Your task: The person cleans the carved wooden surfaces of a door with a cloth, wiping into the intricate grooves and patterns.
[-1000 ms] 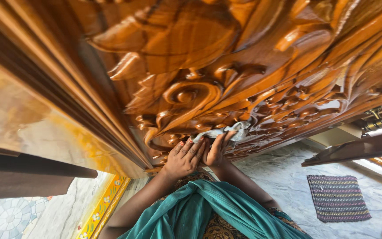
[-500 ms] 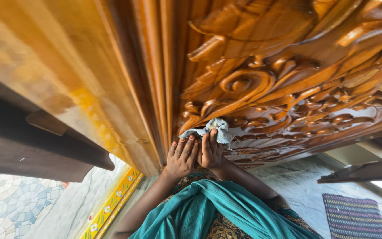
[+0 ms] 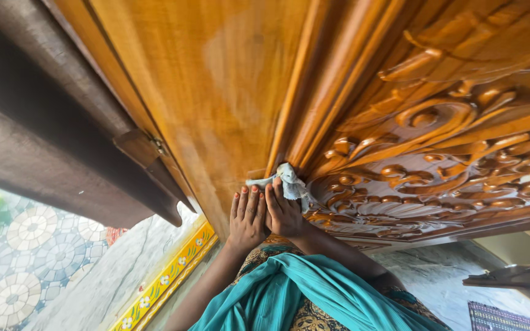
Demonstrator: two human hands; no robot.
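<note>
A glossy carved wooden door [image 3: 437,153] with scrolls and leaf shapes fills the upper right. My right hand [image 3: 283,213] presses a small pale blue-grey cloth [image 3: 289,178] against the carving's lower left corner, where it meets the straight mouldings [image 3: 305,104]. My left hand [image 3: 246,217] lies flat beside it, fingers together and pointing up, touching the smooth wood panel [image 3: 216,92]. Both forearms rise from a teal draped garment [image 3: 277,294] at the bottom.
A dark brown wooden leaf [image 3: 38,141] with a hinge bracket [image 3: 154,147] stands at the left. Below are patterned round-motif floor tiles [image 3: 19,257], a yellow floral border strip [image 3: 167,279], grey stone flooring [image 3: 424,270] and a striped mat [image 3: 510,319] at the bottom right.
Both hands and the cloth have slid left along the carving to its edge by the mouldings. The view has swung left, showing more plain panel and the dark leaf.
</note>
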